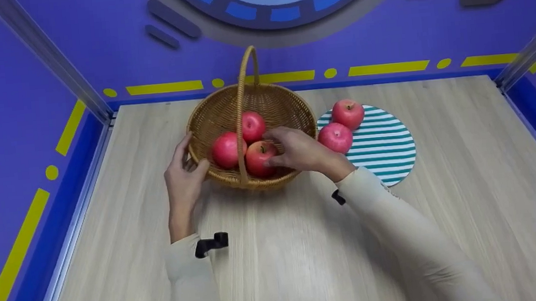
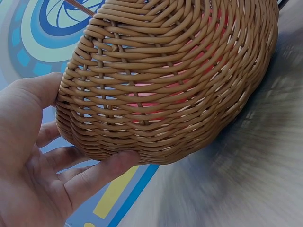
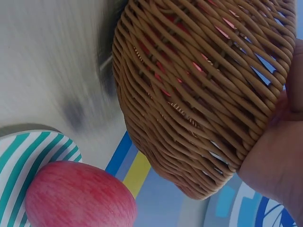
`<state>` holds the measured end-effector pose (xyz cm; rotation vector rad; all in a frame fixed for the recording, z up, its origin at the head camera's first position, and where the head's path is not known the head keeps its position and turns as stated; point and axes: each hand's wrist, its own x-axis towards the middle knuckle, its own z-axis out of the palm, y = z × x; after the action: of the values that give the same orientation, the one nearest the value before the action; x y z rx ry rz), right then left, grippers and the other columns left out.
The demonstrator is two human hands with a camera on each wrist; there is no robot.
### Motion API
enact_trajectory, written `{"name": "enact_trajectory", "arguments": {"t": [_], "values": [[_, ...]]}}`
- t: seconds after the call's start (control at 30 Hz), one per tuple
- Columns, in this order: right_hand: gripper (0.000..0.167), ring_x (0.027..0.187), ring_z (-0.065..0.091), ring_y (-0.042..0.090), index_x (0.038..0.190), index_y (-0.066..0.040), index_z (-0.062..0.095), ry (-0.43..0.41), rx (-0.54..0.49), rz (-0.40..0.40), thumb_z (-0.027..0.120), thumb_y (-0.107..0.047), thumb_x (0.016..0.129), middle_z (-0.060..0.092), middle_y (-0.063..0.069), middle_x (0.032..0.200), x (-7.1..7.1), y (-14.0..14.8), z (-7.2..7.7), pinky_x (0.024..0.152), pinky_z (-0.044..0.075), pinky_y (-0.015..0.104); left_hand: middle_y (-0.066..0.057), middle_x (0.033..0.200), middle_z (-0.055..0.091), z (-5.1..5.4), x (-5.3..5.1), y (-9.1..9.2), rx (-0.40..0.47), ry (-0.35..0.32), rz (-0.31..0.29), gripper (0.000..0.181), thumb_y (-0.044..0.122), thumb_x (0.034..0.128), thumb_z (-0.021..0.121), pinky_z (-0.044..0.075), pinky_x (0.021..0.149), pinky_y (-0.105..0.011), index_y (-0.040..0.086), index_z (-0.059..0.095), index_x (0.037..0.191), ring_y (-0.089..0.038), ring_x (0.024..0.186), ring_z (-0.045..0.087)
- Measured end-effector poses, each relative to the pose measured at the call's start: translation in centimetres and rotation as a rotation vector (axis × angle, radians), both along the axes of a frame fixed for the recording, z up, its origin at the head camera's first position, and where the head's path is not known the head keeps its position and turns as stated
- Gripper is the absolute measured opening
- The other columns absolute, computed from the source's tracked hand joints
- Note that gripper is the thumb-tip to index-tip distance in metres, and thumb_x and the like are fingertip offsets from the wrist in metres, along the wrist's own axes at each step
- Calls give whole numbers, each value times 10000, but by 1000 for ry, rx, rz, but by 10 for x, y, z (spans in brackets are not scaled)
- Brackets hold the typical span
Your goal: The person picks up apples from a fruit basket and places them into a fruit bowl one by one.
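Note:
A wicker basket (image 1: 261, 184) with a tall arched handle stands on the table. My left hand (image 1: 184, 179) holds its left side, thumb and fingers spread at the rim; the left wrist view shows that hand (image 2: 52, 175) against the woven wall. Reaching over the right rim, my right hand (image 1: 297, 149) grips a red apple (image 1: 258, 160) inside the basket with thumb and fingers. Two more apples lie in there, one at the left (image 1: 226, 150) and one behind (image 1: 252, 125). In the right wrist view the basket wall (image 3: 203, 94) hides the fingers.
To the right of the basket lies a round green-and-white striped mat (image 1: 384, 145). Two apples, a rear one (image 1: 348, 114) and a front one (image 1: 336, 138), sit at its left side. A blue-purple wall (image 1: 144, 69) with yellow marks borders the wooden table (image 1: 277, 256).

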<state>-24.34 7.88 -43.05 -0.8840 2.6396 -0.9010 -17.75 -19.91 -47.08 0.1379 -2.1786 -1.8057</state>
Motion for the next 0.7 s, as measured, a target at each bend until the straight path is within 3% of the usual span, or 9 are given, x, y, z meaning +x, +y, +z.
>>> {"name": "enact_trajectory", "arguments": {"t": [0.17,0.3,0.5,0.7], "values": [[650,1239,606,285,1455,4,597,14,44,1,842,-303,936,654,139,1372,-2,-2,-3,1102,502,425,-69,1603,488,-1,-2,1,-16,2,-1,694,4,909,660,465,1143,-405,172,548,1573,-302,1412,518],[644,1109,612,270,1432,-28,611,12,100,-26,843,-355,928,673,101,1233,-1,-5,-4,997,550,416,-58,1599,494,-1,-2,0,-36,12,-1,681,10,914,664,463,1144,-410,169,555,1567,-300,1415,517],[535,974,604,256,1272,-77,640,7,153,-55,845,-415,912,651,74,1042,-1,-9,-5,849,559,390,-49,1600,492,0,-1,-1,-41,14,-5,681,28,924,677,453,1152,-421,178,545,1575,-277,1440,493],[610,972,630,260,1354,-77,602,-31,216,-70,821,-452,926,684,81,1089,-1,-13,-5,868,580,403,-100,1622,460,2,1,1,-18,-4,-4,692,-25,919,652,431,1169,-449,127,525,1583,-312,1466,460]]}}
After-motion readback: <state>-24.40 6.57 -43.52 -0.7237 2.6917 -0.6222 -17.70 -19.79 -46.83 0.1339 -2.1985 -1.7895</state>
